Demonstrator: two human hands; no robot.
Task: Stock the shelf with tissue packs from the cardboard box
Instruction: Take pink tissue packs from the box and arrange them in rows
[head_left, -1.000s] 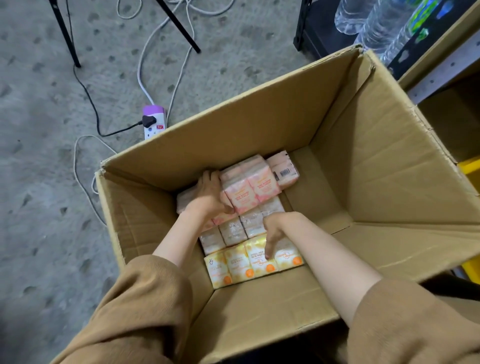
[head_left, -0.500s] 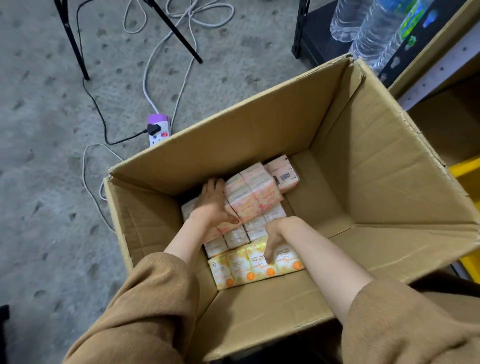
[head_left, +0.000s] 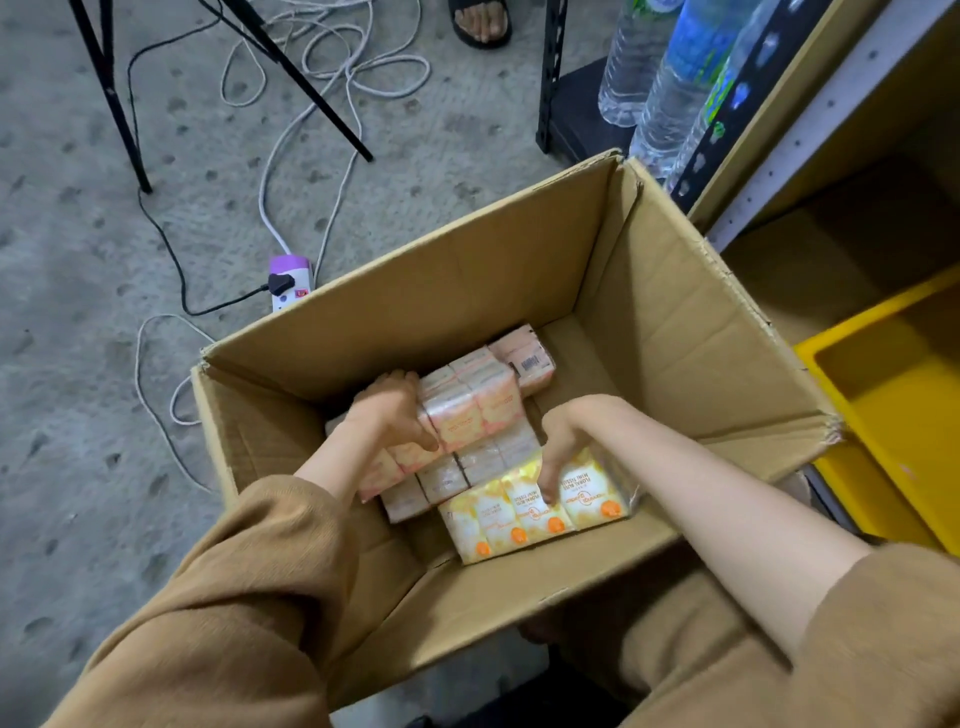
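Observation:
An open cardboard box (head_left: 675, 322) stands on the floor with tissue packs at its bottom. My left hand (head_left: 387, 410) grips a pink tissue pack (head_left: 470, 410) at its left side, thumb on its front. My right hand (head_left: 563, 441) grips the far edge of a yellow-orange tissue pack (head_left: 535, 512), which is lifted and tilted near the box's front wall. More pink packs (head_left: 470, 470) lie beneath and another pink pack (head_left: 524, 358) lies behind. The shelf (head_left: 831, 119) stands to the right of the box.
A yellow bin (head_left: 909, 410) sits on the lower shelf at right. Water bottles (head_left: 665, 78) stand on a black rack behind the box. A power strip (head_left: 290, 280), loose cables and black stand legs (head_left: 114, 114) lie on the concrete floor. A sandalled foot (head_left: 480, 21) shows at top.
Both hands have lifted their packs: the pink pack has risen under my left hand, and the yellow-orange pack has tilted up toward the front wall. The view has tilted up and away from the box.

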